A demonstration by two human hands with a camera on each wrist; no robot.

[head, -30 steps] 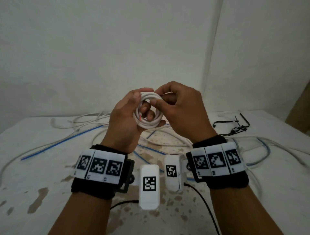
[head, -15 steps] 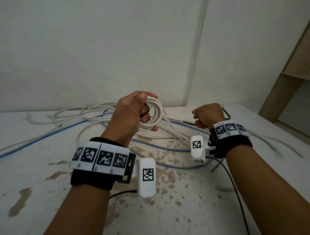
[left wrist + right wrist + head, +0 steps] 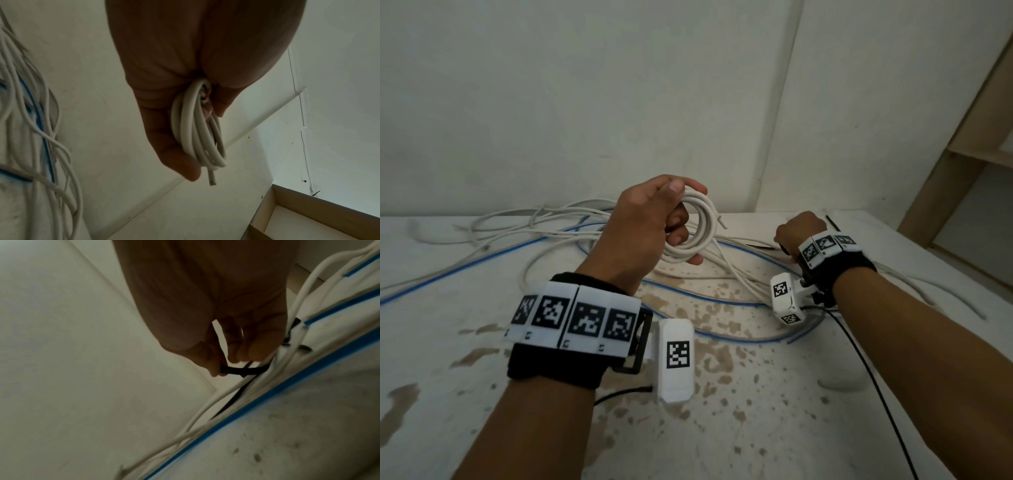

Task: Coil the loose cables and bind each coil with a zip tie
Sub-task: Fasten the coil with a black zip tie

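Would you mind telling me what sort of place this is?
Probably a bare room corner used as a workbench: a stained white tabletop, plain white walls, a light wooden shelf frame.

Bare workroom, stained table (image 3: 739,411), plain walls (image 3: 585,102)

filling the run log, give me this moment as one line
left hand: holds white coil off table | right hand: pinches black zip tie | coil: not yet bound
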